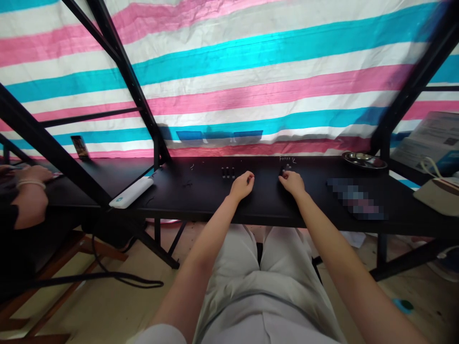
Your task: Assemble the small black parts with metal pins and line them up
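Both hands down on the black worktop [201, 196], forearms reaching out over the lap. Left hand [243, 184]: grip closed, fingers curled under into a loose fist, knuckles toward the far edge. Anything inside it is too small to tell. Right hand [291, 182]: the same, grip closed with fingers tucked in, contents not visible. The two hands are near each other but apart, with bare worktop between them.

A short row of dark pegs [227, 172] stands just beyond the left hand, not touching it. A cluster of tiny bits [287, 167] lies just beyond the right hand's knuckles; contact unclear.

White bar-shaped device [131, 192] lies at a slant near the front edge, well left of the hands. Metal dish [364, 160] sits far right, toward the back. Blurred patch [355, 198] lies right of the right hand.

Another person's hand [32, 174] rests on the worktop at far left, with a band at the wrist. Striped tarp [251, 71] in pink, blue and white hangs behind. Black frame struts [122, 67] cross in front of it.
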Tool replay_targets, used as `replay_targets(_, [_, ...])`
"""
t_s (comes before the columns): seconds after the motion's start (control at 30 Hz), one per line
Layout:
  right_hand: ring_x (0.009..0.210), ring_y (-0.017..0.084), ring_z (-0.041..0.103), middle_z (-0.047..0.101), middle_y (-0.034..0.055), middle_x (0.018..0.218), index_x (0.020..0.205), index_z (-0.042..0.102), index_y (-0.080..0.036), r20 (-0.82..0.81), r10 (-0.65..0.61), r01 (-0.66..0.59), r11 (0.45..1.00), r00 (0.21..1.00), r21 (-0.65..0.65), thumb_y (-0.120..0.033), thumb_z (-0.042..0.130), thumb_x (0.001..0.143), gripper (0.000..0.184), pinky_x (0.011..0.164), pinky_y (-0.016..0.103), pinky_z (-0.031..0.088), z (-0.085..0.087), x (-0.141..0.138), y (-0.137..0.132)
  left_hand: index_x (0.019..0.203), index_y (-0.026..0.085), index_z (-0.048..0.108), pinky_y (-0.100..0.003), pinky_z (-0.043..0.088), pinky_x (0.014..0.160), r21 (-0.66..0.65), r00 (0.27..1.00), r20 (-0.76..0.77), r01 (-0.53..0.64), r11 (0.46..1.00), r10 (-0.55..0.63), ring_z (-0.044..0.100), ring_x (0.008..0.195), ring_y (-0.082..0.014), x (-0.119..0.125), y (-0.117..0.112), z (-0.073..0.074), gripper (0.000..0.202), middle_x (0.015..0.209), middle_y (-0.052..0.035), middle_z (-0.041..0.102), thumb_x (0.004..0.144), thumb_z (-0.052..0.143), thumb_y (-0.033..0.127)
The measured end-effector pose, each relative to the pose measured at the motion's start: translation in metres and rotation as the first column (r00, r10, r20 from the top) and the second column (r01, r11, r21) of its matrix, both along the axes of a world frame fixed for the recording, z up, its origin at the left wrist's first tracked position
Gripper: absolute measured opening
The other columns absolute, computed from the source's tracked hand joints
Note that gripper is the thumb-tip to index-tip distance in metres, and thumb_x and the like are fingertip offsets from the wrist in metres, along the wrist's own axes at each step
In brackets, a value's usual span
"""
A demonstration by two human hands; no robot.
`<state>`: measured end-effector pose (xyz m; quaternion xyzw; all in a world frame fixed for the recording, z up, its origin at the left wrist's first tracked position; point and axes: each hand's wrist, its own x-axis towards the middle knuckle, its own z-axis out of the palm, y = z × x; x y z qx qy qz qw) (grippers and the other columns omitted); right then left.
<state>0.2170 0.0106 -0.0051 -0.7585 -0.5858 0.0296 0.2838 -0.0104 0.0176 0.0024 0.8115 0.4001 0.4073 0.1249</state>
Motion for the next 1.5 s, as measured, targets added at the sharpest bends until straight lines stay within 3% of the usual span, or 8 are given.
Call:
replay_targets(0.43, [0.088, 0.022, 0.063, 0.069, 0.0095, 0.089, 0.088, 0.072, -0.02, -0.013, -0.04, 0.039, 0.998, 0.999, -0.056, -0.037, 0.056, 0.076, 0.026, 0.076, 0.028, 0.045, 0.001, 0.0, 0.0, 0.093, 0.019, 0.057, -0.021, 0.039, 0.061, -0.02, 0.999, -0.034, -0.015, 1.0, 0.014, 0.053, 0.064, -0.0096, 0.0, -0.001, 0.001, 0.015, 0.081, -0.0009, 0.062, 0.082, 0.047, 0.021])
replay_targets(1.0, [0.084, 0.022, 0.064, 0.069, 0.0103, 0.088, 0.09, 0.073, -0.02, -0.065, -0.074, 0.069, 0.995, 0.995, -0.072, -0.037, 0.063, 0.072, 0.026, 0.073, 0.028, 0.047, 0.0, 0.005, -0.001, 0.092, 0.019, 0.057, -0.021, 0.038, 0.06, -0.017, 1.0, -0.013, -0.004, 1.0, 0.004, 0.051, 0.062, -0.0092, -0.001, -0.001, 0.0, 0.014, 0.078, -0.0002, 0.061, 0.082, 0.047, 0.021])
replay_targets(1.23, [0.077, 0.017, 0.064, 0.069, 0.0058, 0.07, 0.083, 0.072, -0.015, -0.22, 0.008, -0.028, 0.996, 0.975, -0.085, -0.026, 0.063, 0.072, 0.017, 0.07, 0.024, 0.045, 0.001, 0.023, -0.004, 0.092, 0.019, 0.057, -0.021, 0.038, 0.06, -0.033, 0.999, -0.035, -0.019, 0.999, 0.018, 0.051, 0.062, -0.0091, -0.001, -0.001, 0.001, 0.014, 0.079, -0.0005, 0.061, 0.083, 0.046, 0.021])
replay_targets(1.5, [0.076, 0.017, 0.064, 0.067, 0.0036, 0.063, 0.078, 0.066, -0.016, -0.261, 0.003, -0.007, 1.0, 0.965, -0.014, -0.019, 0.057, 0.072, 0.012, 0.072, 0.023, 0.044, 0.004, 0.028, -0.009, 0.092, 0.019, 0.057, -0.021, 0.038, 0.059, -0.045, 1.0, -0.022, -0.021, 0.999, 0.02, 0.051, 0.06, -0.0088, -0.002, 0.0, 0.0, 0.014, 0.078, -0.0001, 0.061, 0.083, 0.046, 0.022])
